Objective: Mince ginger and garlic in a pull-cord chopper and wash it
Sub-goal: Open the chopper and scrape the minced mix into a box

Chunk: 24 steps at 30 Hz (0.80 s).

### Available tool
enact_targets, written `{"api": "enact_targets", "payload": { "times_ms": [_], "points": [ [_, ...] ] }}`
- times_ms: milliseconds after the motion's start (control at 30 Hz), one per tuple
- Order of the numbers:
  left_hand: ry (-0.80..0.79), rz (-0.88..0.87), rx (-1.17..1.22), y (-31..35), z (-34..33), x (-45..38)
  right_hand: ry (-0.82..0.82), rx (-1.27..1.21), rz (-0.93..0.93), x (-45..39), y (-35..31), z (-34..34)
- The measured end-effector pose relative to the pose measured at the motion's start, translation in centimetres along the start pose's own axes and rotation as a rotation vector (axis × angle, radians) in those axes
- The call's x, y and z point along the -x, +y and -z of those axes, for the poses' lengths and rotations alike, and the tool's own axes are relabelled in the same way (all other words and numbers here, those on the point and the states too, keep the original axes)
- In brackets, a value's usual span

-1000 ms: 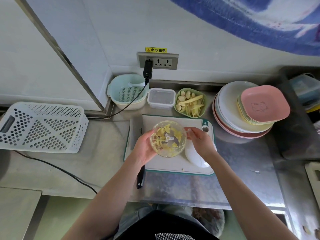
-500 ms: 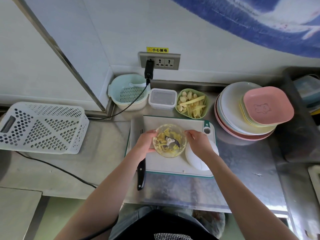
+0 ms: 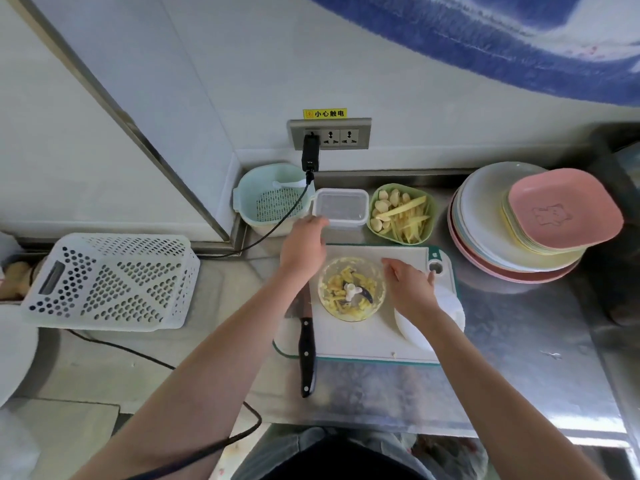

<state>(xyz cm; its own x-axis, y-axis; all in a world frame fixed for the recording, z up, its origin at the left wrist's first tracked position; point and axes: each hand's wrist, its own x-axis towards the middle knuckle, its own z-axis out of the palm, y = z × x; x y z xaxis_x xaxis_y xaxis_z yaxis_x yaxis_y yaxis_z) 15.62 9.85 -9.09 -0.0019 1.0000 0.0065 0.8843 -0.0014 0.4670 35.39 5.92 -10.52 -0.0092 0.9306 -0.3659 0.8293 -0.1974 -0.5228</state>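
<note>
Both hands are lying open. Left hand (image 3: 303, 247) is hovering near the clear container (image 3: 341, 208); right hand (image 3: 410, 289) is touching the chopper bowl (image 3: 351, 289).

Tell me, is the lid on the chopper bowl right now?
No, the chopper bowl stands open on the cutting board, its blade and chopped ginger exposed, while the white lid lies beside it.

Left hand (image 3: 303, 247) near clear container (image 3: 341, 208); right hand (image 3: 410, 289) beside chopper bowl (image 3: 351, 289).
</note>
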Motion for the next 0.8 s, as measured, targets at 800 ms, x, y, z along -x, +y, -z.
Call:
{"api": "enact_targets", "payload": {
  "times_ms": [800],
  "points": [
    [-0.356,-0.312,-0.614,0.0,-2.7,-11.6,0.148,0.029,-0.168,1.9,-0.9,-2.6]
  ]
}}
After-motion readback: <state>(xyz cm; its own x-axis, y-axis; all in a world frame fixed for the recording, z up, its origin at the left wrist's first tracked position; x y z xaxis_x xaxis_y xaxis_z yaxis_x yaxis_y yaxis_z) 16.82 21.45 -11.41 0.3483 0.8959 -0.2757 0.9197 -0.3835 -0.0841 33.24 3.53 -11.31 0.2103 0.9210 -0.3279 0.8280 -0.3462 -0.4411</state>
